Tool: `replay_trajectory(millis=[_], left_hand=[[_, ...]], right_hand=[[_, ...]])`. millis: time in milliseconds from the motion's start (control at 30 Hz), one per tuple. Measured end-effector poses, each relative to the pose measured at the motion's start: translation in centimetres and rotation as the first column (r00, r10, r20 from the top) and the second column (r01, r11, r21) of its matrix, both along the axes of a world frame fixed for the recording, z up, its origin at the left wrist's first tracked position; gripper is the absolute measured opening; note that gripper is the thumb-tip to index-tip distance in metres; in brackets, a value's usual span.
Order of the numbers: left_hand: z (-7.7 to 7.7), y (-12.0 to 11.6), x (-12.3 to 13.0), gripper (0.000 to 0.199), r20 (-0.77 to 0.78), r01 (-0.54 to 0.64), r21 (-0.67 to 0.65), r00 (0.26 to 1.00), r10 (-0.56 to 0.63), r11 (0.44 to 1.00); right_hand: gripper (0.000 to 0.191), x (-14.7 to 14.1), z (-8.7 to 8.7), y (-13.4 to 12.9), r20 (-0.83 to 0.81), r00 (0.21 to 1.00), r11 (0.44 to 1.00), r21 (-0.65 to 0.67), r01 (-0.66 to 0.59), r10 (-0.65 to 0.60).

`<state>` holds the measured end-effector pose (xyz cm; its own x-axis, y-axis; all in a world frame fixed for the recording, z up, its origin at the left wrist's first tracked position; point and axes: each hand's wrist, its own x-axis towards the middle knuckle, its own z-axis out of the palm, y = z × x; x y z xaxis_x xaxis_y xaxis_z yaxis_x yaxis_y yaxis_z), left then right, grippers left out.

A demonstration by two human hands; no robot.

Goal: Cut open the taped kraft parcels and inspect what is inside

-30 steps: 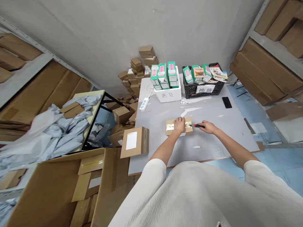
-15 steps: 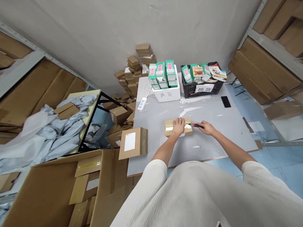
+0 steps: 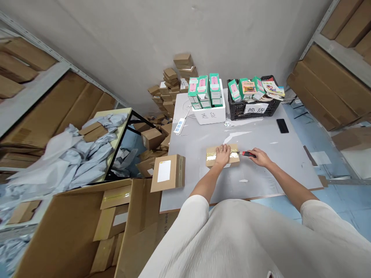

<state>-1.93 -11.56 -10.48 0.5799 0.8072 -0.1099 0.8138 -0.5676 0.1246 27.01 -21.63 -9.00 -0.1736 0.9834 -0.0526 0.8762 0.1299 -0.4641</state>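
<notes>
Grey-topped bench against a pale wall. Landmark: one small taped carton, lying on the bench. On its top: left hand, pressed flat, fingers slightly spread. At its right end: red-and-black knife, tip at the tape, handle gripped in the closed right hand. Beyond it: white bin and black crate, both filled. Left of it: larger labelled box. Right, farther back: dark phone.
</notes>
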Motion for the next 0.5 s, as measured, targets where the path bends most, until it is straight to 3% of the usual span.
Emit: replay_trajectory(millis=[500], left_hand=[[1.0, -0.5, -0.1, 0.059, -0.009, -0.003, 0.006, 1.000, 0.004, 1.000]], right_hand=[[0.047, -0.7, -0.5, 0.3, -0.084, 0.996, 1.000, 0.000, 0.016, -0.016]])
